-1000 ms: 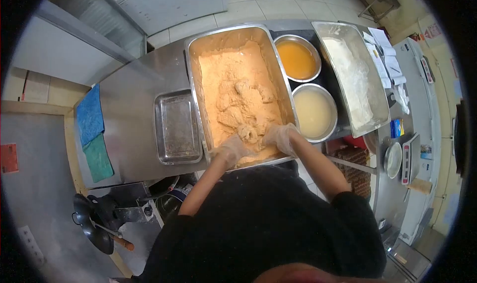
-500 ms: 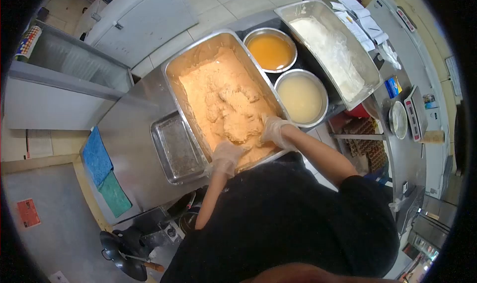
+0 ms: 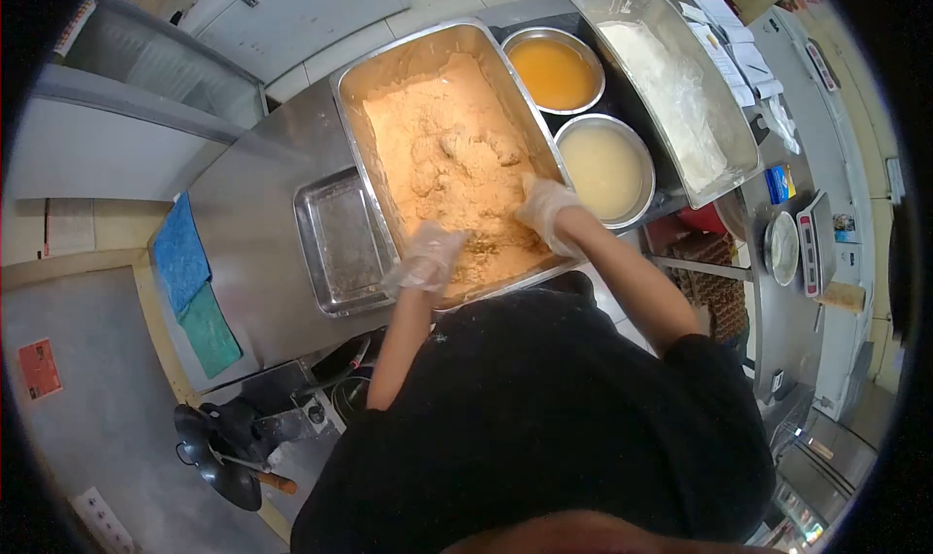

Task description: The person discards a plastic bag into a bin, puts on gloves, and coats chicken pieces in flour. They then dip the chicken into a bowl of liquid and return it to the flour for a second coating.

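Observation:
A deep steel tray (image 3: 352, 117) holds orange, flour-like powder (image 3: 418, 117). Coated lumps (image 3: 476, 151) lie heaped near its middle; what is under the coating cannot be made out. Both my hands wear clear plastic gloves. My left hand (image 3: 432, 256) is at the tray's near left side, fingers stretched out over the powder and holding nothing I can see. At the near right wall, my right hand (image 3: 547, 211) rests against the powder, its fingers apart and pointing inward. Between the hands the powder is crumbly and darker.
Right of the tray stand a bowl of orange liquid (image 3: 552, 72) and a bowl of cloudy pale liquid (image 3: 604, 170). Beyond them is a long pan of white flour (image 3: 671, 97). A shallow steel tray (image 3: 340, 248) sits at left, near blue and green cloths (image 3: 183, 253).
The camera view has shifted, so the tray sits higher in it. My hands have come off the heap of lumps, which now lies farther from me, and the gap between them shows loose powder.

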Demonstrator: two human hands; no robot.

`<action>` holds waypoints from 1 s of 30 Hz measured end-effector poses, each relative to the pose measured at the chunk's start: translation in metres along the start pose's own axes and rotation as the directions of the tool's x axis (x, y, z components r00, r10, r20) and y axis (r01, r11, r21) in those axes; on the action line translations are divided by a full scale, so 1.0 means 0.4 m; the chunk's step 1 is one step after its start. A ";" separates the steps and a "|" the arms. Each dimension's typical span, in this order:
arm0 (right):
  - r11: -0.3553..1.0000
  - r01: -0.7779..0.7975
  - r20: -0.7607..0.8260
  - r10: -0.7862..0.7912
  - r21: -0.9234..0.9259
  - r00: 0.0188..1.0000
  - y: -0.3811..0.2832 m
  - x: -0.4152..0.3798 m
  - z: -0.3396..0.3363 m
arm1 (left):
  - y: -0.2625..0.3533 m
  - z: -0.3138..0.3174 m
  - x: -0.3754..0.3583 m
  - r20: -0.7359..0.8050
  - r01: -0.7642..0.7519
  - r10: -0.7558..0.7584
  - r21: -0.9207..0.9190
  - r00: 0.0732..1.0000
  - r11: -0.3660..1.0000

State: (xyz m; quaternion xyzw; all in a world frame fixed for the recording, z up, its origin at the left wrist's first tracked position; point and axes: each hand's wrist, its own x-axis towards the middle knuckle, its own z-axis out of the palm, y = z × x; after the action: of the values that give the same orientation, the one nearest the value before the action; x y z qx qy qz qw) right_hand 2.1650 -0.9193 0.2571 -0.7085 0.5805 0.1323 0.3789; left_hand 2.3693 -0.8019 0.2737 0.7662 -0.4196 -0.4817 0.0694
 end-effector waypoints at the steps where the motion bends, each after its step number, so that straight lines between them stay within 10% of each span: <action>1: 0.997 0.013 -0.054 -0.017 -0.075 0.998 0.009 0.058 0.003 | 0.022 -0.047 0.005 -0.026 0.031 -0.026 0.235 0.999 0.971; 4: 0.993 0.053 -0.101 -0.063 -0.102 0.993 -0.056 0.092 -0.075 | -0.019 -0.091 0.152 -0.213 -0.058 0.102 0.206 0.972 0.977; 6: 0.996 0.078 -0.092 -0.082 -0.044 0.992 -0.103 0.122 -0.106 | -0.101 -0.111 0.308 0.017 -0.341 0.595 0.832 0.804 0.438; 7: 0.997 0.061 -0.009 -0.061 0.048 0.998 -0.111 0.159 -0.105 | -0.081 -0.121 0.328 0.018 -0.339 0.594 0.835 0.804 0.433; 8: 0.990 0.038 0.073 -0.049 0.137 0.996 -0.107 0.195 -0.096 | -0.047 -0.123 0.342 -0.239 -0.293 0.404 0.392 0.883 0.872; 9: 0.989 0.041 0.068 -0.051 0.142 0.996 -0.100 0.220 -0.074 | -0.021 -0.119 0.348 -0.330 -0.172 0.095 -0.214 0.939 0.961; 12: 0.965 0.209 -0.178 -0.181 0.158 0.967 -0.065 0.306 0.015 | 0.014 -0.073 0.366 -0.129 -0.154 0.089 -0.703 0.988 0.694; 14: 0.909 0.170 -0.170 -0.112 0.380 0.979 -0.038 0.319 0.068 | 0.060 -0.064 0.282 -0.047 -0.048 0.021 -0.693 0.999 0.720; 15: 0.923 0.222 0.088 -0.261 0.314 0.961 -0.023 0.368 0.068 | 0.079 -0.070 0.256 0.036 0.060 -0.048 -0.671 0.998 0.739; 18: 0.991 0.110 0.199 -0.122 0.070 0.972 -0.041 0.336 0.046 | -0.085 -0.006 0.497 0.074 -0.089 0.116 -0.290 0.991 0.953; 25: 0.987 0.152 -0.038 -0.154 -0.048 0.987 -0.102 0.239 -0.017 | 0.030 -0.062 0.366 -0.168 -0.122 0.150 0.169 0.974 0.978; 27: 0.946 0.070 0.004 -0.075 0.317 0.997 -0.098 0.218 -0.050 | 0.046 -0.089 0.347 0.087 0.245 -0.232 -0.463 0.969 0.852; 28: 0.947 0.065 0.011 -0.072 0.315 0.997 -0.092 0.222 -0.043 | 0.007 -0.067 0.363 0.093 0.251 -0.235 -0.465 0.967 0.849; 30: 0.575 -0.177 0.176 0.057 0.798 0.983 -0.075 0.246 -0.015 | -0.108 0.007 0.438 -0.212 -0.241 0.218 -0.087 0.953 0.967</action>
State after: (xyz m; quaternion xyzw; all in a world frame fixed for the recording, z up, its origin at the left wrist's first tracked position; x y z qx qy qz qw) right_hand 2.2198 -0.9935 0.2108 -0.4073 0.5962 -0.0760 0.6877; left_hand 2.4240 -0.8977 0.1309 0.7516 -0.4690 -0.4136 0.2096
